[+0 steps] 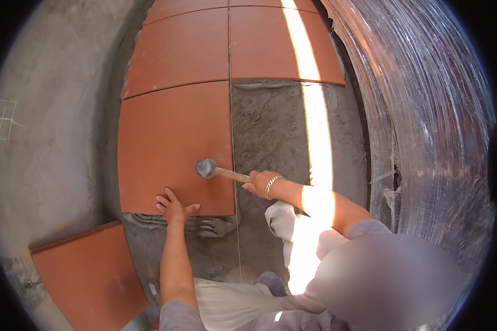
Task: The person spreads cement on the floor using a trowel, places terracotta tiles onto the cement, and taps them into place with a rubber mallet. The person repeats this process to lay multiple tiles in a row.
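Observation:
My right hand (260, 183), with a chain bracelet at its wrist, grips the wooden handle of a mallet (206, 167). Its round grey head is over the right part of a large terracotta floor tile (171, 138); whether it touches the surface I cannot tell. Fingers spread, my left hand (175, 208) lies on the same tile at its near edge. Ridged grey mortar (204, 226) shows under that edge. A thin string line (238, 243) runs along the tile's right side.
More terracotta tiles (185, 47) lie beyond, with narrow joints. Rough grey ground (270, 127) is to the right, crossed by a sunlight strip. Plastic-wrapped material (431, 121) stands at the far right. Tiles (91, 276) lean on the grey wall (49, 132) at left.

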`<state>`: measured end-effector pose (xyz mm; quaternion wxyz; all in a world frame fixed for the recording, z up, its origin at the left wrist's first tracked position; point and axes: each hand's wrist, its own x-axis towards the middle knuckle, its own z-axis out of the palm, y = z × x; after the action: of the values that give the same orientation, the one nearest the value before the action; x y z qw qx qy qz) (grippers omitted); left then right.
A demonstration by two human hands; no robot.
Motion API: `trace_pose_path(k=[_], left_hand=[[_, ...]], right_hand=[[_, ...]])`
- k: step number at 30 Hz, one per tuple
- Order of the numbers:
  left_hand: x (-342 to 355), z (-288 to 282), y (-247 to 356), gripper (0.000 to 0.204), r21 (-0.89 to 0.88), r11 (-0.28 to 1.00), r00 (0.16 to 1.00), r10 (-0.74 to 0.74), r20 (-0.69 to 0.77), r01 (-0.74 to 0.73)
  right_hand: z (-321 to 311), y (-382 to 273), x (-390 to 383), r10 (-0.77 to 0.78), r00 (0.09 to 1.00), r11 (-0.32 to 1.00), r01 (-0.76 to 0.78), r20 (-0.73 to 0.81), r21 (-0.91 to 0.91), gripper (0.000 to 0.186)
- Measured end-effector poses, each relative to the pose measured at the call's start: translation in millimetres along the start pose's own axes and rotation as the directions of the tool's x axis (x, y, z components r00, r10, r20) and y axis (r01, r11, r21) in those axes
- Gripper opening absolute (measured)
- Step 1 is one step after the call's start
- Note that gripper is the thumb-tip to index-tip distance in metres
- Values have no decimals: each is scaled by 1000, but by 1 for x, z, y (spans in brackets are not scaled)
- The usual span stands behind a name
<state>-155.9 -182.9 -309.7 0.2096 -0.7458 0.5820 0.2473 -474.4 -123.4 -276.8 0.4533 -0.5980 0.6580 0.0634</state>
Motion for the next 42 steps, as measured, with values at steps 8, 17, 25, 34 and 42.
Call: trace_pose_path(k=[8, 17, 25, 34, 42], left_hand=[[1, 1, -1, 138, 2, 1000, 1000, 27, -8, -27], [1, 0, 2, 138, 17, 1000, 1000, 2, 7, -2], [1, -1, 3, 138, 17, 1000, 1000, -6, 20, 5], [3, 4, 0, 138, 25, 1000, 1000, 10, -6, -10], [4, 3, 1, 140, 45, 999, 1000, 0, 18, 0]], right_hand=[[2, 2, 1, -20, 1000, 1000, 20, -6, 1, 50], [2, 3, -5, -33, 998, 999, 32, 46, 26, 47], [13, 8, -10, -96, 995, 994, 97, -17, 41, 44], [-16, -5, -27, -188, 971, 980, 194, -150, 30, 45], [-163, -105, 57, -309, 892, 942, 239, -329, -237, 71]])
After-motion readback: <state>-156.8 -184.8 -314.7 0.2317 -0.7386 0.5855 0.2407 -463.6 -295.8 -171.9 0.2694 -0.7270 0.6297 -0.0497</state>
